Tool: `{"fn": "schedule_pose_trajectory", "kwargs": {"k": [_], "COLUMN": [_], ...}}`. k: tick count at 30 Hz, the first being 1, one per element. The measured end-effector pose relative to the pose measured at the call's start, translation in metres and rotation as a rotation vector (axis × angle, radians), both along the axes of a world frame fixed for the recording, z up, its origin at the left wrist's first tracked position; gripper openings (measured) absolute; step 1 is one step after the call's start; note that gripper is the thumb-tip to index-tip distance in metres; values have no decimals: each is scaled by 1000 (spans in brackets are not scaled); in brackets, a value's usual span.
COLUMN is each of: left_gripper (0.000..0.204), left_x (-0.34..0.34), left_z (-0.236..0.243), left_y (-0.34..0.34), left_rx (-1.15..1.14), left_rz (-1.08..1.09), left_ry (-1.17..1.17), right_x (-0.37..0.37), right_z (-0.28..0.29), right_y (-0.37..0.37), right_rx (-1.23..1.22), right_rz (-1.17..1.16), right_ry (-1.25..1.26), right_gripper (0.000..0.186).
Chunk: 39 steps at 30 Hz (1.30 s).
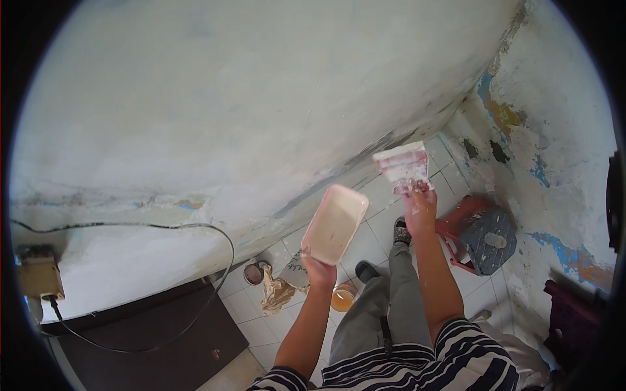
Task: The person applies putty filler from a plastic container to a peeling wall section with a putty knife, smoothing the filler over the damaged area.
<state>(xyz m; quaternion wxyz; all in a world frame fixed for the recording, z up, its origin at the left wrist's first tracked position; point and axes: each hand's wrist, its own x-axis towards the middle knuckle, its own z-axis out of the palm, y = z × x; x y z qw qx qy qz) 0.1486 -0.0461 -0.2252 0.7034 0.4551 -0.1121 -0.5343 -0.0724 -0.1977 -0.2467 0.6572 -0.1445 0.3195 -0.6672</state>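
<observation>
My left hand (pixel 319 268) grips the near end of a shallow pink rectangular tray (pixel 317 220). A smooth off-white paste covers the tray's inside. In my right hand (pixel 419 208) is a wide putty knife (pixel 404 164), its pinkish blade pointing up and away and smeared with white paste, thickest along the far edge. White smears also mark the fingers around its handle. Knife and tray are apart, the knife farther off and to the right. Ahead of both stands a patchy whitish wall (pixel 195 111); from this angle the knife appears clear of it.
At right, a grey-topped stool with red legs (pixel 492 244) stands by a peeling side wall (pixel 548 189). A container of orange liquid (pixel 343 300), crumpled brown paper (pixel 277 294) and a small can (pixel 253 274) sit on the tiles. Left are a dark panel (pixel 163 339) and a cable (pixel 150 225).
</observation>
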Motion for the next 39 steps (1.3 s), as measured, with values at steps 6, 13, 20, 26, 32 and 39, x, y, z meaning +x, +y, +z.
{"fn": "schedule_pose_trajectory", "kwargs": {"k": [6, 13, 20, 26, 32, 39], "left_gripper": [74, 90, 97, 91, 104, 88], "left_x": [14, 20, 49, 31, 20, 40], "left_z": [16, 50, 82, 77, 89, 92], "left_y": [60, 97, 108, 99, 99, 112], "left_rx": [174, 133, 166, 127, 193, 115], "left_rz": [35, 11, 56, 87, 130, 51], "left_ry": [-45, -266, -268, -198, -250, -253], "right_x": [38, 157, 163, 98, 165, 94], "right_z": [-81, -93, -83, -90, -116, -64], "right_y": [-66, -58, 34, -90, -19, -49], "right_rx": [123, -47, 75, 88, -148, 187], "right_rz": [-420, -313, 54, -377, -237, -280], "right_ry": [874, 1154, 947, 1063, 1266, 983], "right_gripper": [42, 73, 64, 68, 74, 66]}}
